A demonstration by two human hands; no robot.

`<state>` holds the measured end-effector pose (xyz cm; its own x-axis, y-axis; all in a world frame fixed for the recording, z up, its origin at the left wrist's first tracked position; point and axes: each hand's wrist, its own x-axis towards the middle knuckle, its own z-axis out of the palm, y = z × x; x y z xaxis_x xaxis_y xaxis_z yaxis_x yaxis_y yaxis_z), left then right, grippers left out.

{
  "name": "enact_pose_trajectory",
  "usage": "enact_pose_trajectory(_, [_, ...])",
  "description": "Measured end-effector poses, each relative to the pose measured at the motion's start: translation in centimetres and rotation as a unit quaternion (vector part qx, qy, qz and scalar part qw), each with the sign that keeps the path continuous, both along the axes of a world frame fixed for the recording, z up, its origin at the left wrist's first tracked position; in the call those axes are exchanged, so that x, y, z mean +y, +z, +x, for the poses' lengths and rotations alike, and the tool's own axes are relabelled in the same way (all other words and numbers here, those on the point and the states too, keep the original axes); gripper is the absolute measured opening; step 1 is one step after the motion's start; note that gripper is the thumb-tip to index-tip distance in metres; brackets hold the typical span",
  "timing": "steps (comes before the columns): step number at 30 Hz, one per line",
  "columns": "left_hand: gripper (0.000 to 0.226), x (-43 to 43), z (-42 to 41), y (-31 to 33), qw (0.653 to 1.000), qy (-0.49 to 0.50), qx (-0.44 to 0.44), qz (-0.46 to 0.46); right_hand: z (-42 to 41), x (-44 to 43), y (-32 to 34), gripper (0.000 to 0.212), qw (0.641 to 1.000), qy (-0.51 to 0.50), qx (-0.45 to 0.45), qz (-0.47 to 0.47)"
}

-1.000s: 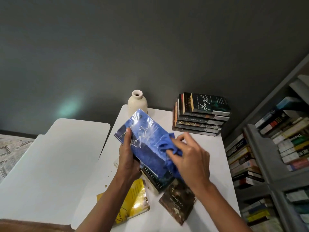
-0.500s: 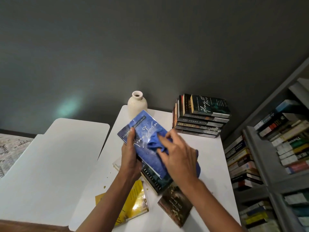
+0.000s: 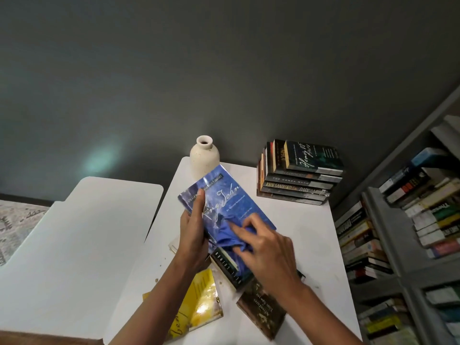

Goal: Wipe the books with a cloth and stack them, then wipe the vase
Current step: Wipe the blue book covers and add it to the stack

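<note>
While crumpled cloth [image 3: 230,236] presses it, book [image 3: 225,195] (glossy) tilts.

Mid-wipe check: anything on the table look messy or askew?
Small brown crumbs dot the white table near its left edge. The back stack has its top books offset from those below.

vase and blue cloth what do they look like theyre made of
The vase looks like unglazed ceramic, matte cream with faint specks and no shine. The blue cloth looks like soft fabric, perhaps microfibre: it bunches into limp folds under the right hand on the blue book.
</note>
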<state>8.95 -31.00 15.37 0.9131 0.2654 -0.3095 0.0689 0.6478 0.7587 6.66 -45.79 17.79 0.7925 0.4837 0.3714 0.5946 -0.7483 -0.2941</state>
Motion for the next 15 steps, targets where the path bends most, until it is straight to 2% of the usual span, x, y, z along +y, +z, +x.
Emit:
enact_pose_trajectory(4, [0.032,-0.8,0.1,0.2,0.999,-0.003,0.008,0.037,2.9,0.3,1.3,0.034,0.993,-0.114,0.000,0.028])
enact_pose_trajectory(7, [0.031,-0.6,0.4,0.9,0.998,-0.010,-0.009,0.054,1.2,1.9,1.1,0.042,0.998,-0.049,-0.025,-0.002])
enact_pose_trajectory(9, [0.031,-0.2,0.3,1.0,0.999,-0.012,-0.010,0.046,-0.1,0.9,0.1,0.048,1.000,0.009,0.001,0.000])
enact_pose_trajectory(13, [0.030,-0.3,0.1,0.7,0.999,0.001,0.012,0.040,2.0,-1.0,0.4,0.041,0.996,-0.079,0.024,0.032])
enact_pose_trajectory(15, [0.032,-0.6,0.3,0.9,0.999,-0.004,0.015,0.046,1.8,0.3,1.0,0.040,0.997,-0.067,0.017,0.025])
